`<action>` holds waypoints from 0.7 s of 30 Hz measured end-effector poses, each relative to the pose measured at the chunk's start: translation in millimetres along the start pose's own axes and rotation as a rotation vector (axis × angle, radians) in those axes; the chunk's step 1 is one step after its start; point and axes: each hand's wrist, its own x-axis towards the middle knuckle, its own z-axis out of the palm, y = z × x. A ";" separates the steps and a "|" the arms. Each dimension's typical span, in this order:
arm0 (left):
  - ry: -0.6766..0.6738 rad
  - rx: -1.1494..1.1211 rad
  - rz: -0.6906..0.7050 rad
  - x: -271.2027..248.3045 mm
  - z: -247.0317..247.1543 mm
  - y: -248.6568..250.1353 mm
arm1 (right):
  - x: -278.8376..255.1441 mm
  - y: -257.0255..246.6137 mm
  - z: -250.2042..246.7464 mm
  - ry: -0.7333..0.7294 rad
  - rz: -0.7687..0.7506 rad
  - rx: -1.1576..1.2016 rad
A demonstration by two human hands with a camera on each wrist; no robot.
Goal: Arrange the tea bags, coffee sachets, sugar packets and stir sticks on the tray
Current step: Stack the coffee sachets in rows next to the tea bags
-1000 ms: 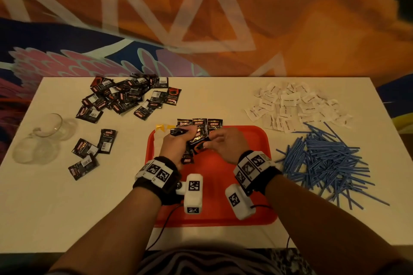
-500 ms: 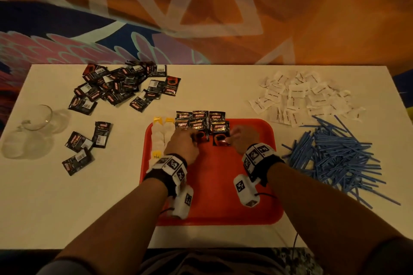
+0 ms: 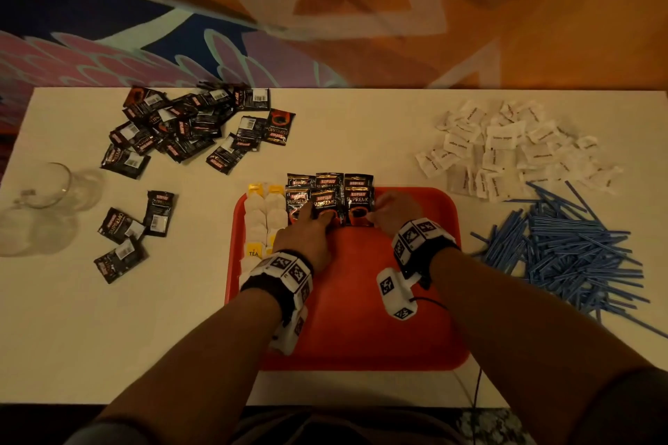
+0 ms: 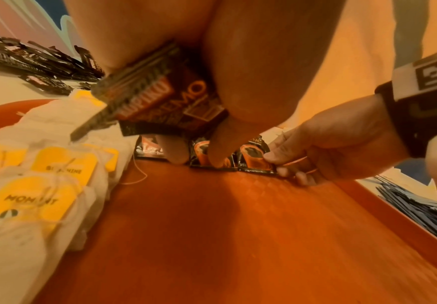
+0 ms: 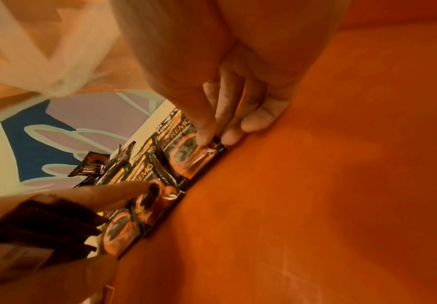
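Observation:
A red tray (image 3: 361, 321) lies in the middle of the white table. White tea bags (image 3: 260, 217) with yellow tags fill its left strip. Black coffee sachets (image 3: 358, 202) lie in two overlapping rows at its far edge. My left hand (image 3: 307, 231) keeps a small stack of sachets (image 4: 160, 96) clamped under the palm, while two of its fingertips (image 4: 217, 156) press on the middle sachet of the near row. My right hand (image 3: 392, 209) pinches the near right corner of the right-hand sachet (image 4: 253, 158) between thumb and curled fingers (image 5: 220, 123).
A loose pile of coffee sachets (image 3: 188, 126) lies at the far left, with three more (image 3: 133, 228) nearer. White sugar packets (image 3: 506, 148) are heaped at the far right, blue stir sticks (image 3: 571, 253) beside the tray's right edge. A glass mug (image 3: 47, 188) lies at the left edge.
Both hands have moved from the tray's middle to its far edge. A near row of three sachets now lies flat there, overlapping the far row.

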 end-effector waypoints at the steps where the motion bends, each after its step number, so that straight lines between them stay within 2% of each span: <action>1: 0.008 -0.001 0.010 1.6 0.8 -0.6 | 0.7 -0.3 0.0 0.003 0.002 -0.013; 12: 0.041 0.024 0.031 6.3 8.3 -3.2 | 3.1 2.2 9.7 0.117 -0.073 -0.029; 21: 0.036 0.025 0.019 10.4 9.4 -2.8 | 5.5 3.1 14.1 0.139 -0.108 -0.058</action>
